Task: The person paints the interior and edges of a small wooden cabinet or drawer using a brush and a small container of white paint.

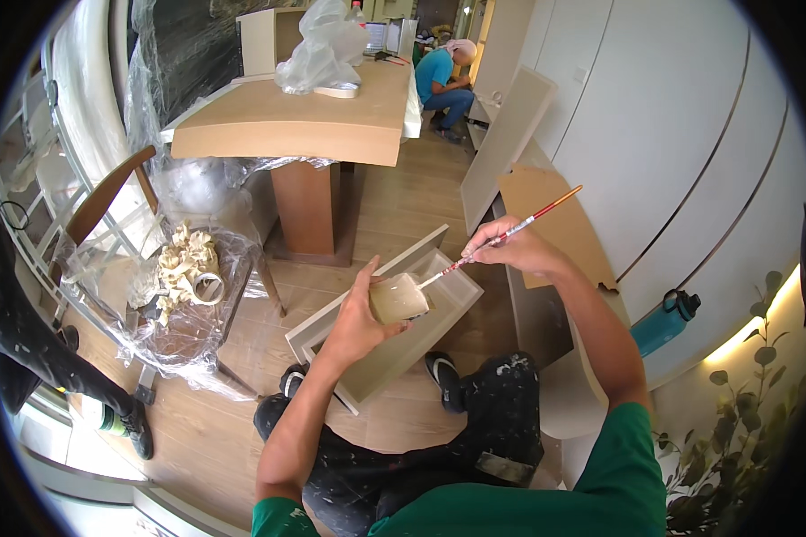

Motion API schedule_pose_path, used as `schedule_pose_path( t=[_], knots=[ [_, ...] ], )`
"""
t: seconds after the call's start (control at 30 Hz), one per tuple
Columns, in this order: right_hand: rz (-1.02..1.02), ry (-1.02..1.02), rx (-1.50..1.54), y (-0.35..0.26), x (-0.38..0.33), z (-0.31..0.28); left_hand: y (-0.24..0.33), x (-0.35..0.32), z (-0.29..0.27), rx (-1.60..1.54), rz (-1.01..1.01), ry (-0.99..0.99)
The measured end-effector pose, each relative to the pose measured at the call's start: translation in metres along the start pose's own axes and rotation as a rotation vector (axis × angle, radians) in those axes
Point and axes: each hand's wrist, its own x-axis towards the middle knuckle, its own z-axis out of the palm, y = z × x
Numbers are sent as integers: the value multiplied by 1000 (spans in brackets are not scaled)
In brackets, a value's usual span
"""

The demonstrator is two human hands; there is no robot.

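Note:
My left hand [356,324] is closed round a small square tub [398,299] of beige paint, thumb on the near side and fingers on the far side. In my right hand [515,249] is a thin paintbrush [543,211] with a red and white handle, pinched between thumb and fingers. Its bristles point down-left and meet the tub's right rim; whether they touch the paint I cannot tell. Below both hands a pale open drawer box [364,387] rests slantwise in front of my knees, partly hidden by the tub and my left hand.
A plastic-wrapped chair [184,336] on the left bears crumpled masking tape [186,259]. Ahead stands a brown-covered table [287,116] with a plastic bag [322,49]. A person in blue [441,76] crouches beyond it. At right are a leaning panel [508,134], teal bottle [663,324] and plant [734,412].

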Motion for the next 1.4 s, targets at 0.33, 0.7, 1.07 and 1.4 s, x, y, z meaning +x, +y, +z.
schedule_pose_path(
  t=[0.33,0.7,1.07,1.4],
  knots=[
    [-76,248,436,139,3,12,-14,0,-8,83,-49,109],
    [259,554,991,418,62,150,-60,6,-24,83,-158,315],
    [281,673,971,562,161,191,-77,44,-5,214,-183,375],
    [245,757,723,622,197,211,-90,43,-4,311,-172,396]
  ],
)
